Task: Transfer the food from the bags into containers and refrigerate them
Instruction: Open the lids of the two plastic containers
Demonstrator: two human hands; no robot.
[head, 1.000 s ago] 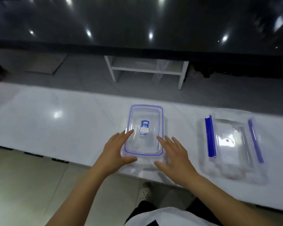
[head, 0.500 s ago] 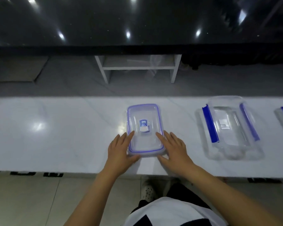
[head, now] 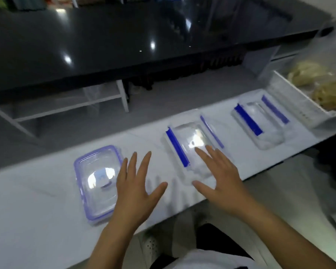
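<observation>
A white counter [head: 37, 200] runs across the frame carrying, right to left, a tray of bagged food [head: 318, 88] at upper right, two clear blue-clipped containers [head: 260, 123] [head: 190, 144], a purple-rimmed lid [head: 97, 181], with left hand [head: 136, 191] and right hand [head: 221, 177] spread flat, empty.

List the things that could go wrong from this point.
1. The right hand is spread over the middle container, which lies near the white counter edge; a nudge might push it off.
2. The lid beside the left hand also lies close to that edge.
3. The bagged food is far right, so spills are possible in transfer.
</observation>
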